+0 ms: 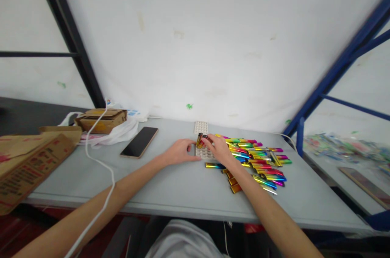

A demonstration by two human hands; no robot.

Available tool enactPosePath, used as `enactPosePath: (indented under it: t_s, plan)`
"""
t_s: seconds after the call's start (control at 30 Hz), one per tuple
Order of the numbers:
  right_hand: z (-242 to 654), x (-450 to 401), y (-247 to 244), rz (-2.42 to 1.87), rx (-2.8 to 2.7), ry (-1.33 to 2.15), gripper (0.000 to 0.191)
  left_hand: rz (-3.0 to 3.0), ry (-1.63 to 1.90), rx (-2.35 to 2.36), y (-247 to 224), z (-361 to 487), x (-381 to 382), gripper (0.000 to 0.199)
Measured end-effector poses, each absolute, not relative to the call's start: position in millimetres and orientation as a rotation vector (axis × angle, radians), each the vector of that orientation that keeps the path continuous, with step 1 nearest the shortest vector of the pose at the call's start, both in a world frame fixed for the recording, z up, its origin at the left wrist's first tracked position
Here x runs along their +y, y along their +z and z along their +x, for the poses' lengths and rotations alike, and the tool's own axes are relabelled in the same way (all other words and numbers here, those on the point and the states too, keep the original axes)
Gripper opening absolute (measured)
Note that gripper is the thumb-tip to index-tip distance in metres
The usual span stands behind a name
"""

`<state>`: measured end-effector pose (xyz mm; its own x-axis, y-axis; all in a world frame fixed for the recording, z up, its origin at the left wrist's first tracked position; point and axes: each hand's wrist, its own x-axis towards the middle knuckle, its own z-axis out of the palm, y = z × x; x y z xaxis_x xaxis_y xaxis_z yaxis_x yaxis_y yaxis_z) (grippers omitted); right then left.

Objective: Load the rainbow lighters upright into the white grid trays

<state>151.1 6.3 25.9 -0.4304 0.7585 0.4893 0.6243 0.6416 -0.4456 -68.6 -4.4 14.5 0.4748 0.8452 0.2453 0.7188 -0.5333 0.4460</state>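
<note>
A pale tray with rows of small holes (203,153) lies on the table, partly hidden under my right hand. My right hand (219,149) reaches over it, its fingertips closed on shiny gold lighter-like tubes (199,141) that stand roughly upright at the tray's left side. Whether these tubes sit in the holes I cannot tell. At the tray's left edge is my left hand (182,151), thumb and fingers apart in a C shape, holding nothing visible. To the right spreads a loose pile of shiny lighter-like tubes (268,167) in gold, red, blue, green and purple.
Behind lies another pale holed tray (201,127). A black-screened phone (139,142) rests on the grey table (183,193). Cardboard boxes (102,120) and a plastic bag stand left. A white cable (112,176) hangs across my left forearm. Blue frame bars (330,73) rise right.
</note>
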Motion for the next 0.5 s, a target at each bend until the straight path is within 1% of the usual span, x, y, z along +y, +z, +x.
enactPosePath:
  t_s: [0.13, 0.3, 0.43, 0.5]
  plan:
    - [149.9, 7.0, 25.1, -1.046, -2.256, 0.201, 0.031, 2.443, 0.647, 1.344, 15.9, -68.1, -5.9, 0.065]
    - [147.3, 6.9, 24.9, -1.115, -2.316, 0.123, 0.030, 2.443, 0.641, 1.336, 15.3, -67.8, -4.8, 0.066]
    - [150.3, 4.0, 33.4, -1.219, -2.365, 0.057, 0.034, 2.457, 0.631, 1.323, 13.6, -68.5, -2.3, 0.066]
    - [157.7, 1.2, 43.1, -1.223, -2.396, 0.120, 0.036, 2.450, 0.634, 1.320, 13.6, -69.0, -2.1, 0.066]
